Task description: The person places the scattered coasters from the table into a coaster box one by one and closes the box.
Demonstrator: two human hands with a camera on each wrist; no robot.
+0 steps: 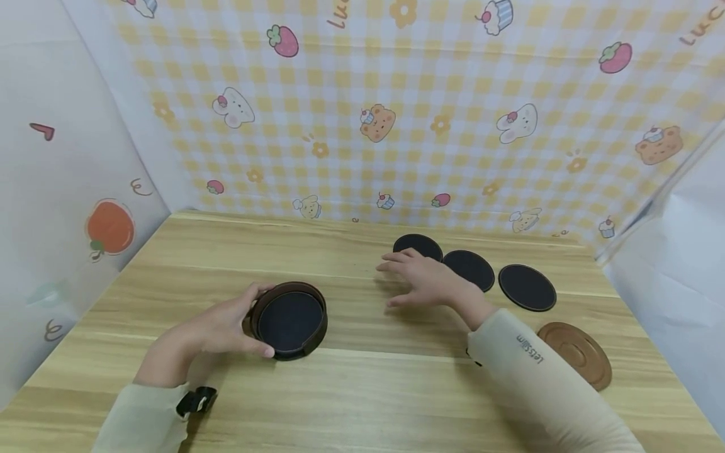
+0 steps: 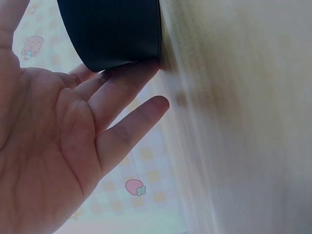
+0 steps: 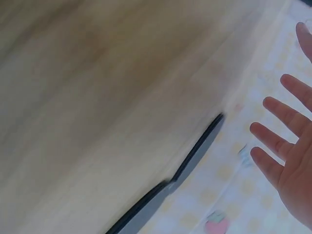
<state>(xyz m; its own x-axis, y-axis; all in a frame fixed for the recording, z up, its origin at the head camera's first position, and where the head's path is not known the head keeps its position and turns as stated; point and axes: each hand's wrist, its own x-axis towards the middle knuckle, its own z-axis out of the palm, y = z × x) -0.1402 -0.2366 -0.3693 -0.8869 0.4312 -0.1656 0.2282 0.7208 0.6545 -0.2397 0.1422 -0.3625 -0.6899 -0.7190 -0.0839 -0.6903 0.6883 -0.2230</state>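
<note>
Checked yellow-and-white cloth (image 1: 340, 82) backs a wood-grained bench (image 1: 345, 402). On its left part, the left hand (image 1: 226, 324) grips a round holder (image 1: 321, 330) between thumb and fingers; a dark inner disc (image 1: 290, 321) lies inside. Farther right lie a far-left disc (image 1: 418, 243), a middle disc (image 1: 469, 270) and a right disc (image 1: 527, 287), with a brown ringed disc (image 1: 583, 355) nearer, partly hidden by the sleeve (image 1: 527, 358). The right hand (image 1: 425, 280) has its fingers spread, its grip on nothing.

The step in hand seems to be steadying the holder while the right hand works by the discs. Lifting one would call for fingertips under a thin rim.

Only the left wrist view shows the little finger clear of the holder's outer wall; only the right wrist view shows two discs edge-on, thin, apart from the fingers. The head view alone shows the inner disc.
</note>
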